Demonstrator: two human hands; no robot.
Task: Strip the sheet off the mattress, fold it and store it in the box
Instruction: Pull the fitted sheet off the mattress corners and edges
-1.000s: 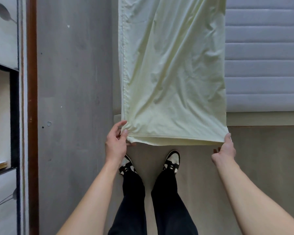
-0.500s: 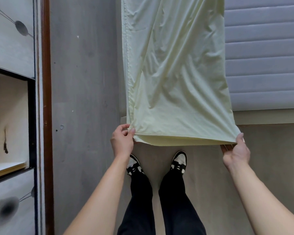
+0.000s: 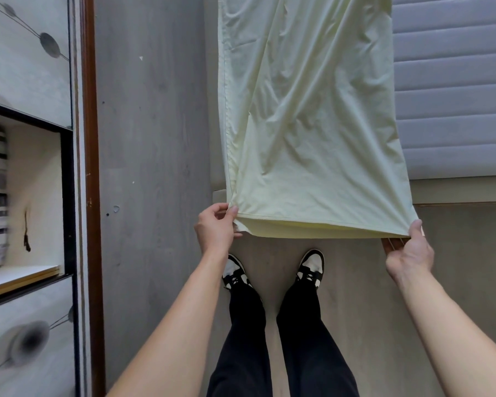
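Observation:
The pale yellow sheet (image 3: 309,124) lies folded into a long strip, running from the top of the view down past the end of the grey ribbed mattress (image 3: 453,90). Its near edge hangs stretched above the floor, in front of my feet. My left hand (image 3: 216,229) pinches the near left corner between thumb and fingers. My right hand (image 3: 410,250) pinches the near right corner, thumb on top and fingers under the cloth. The box is not in view.
A cabinet (image 3: 26,196) with an open shelf and a brown frame stands along the left side. A grey floor strip (image 3: 152,138) runs between the cabinet and the bed. The beige bed base edge (image 3: 461,193) shows under the mattress. My shoes (image 3: 309,267) stand on the floor below the sheet.
My hands have moved apart, the right one further right, pulling the near edge of the sheet wider and tauter. The view has shifted left, showing more of the cabinet.

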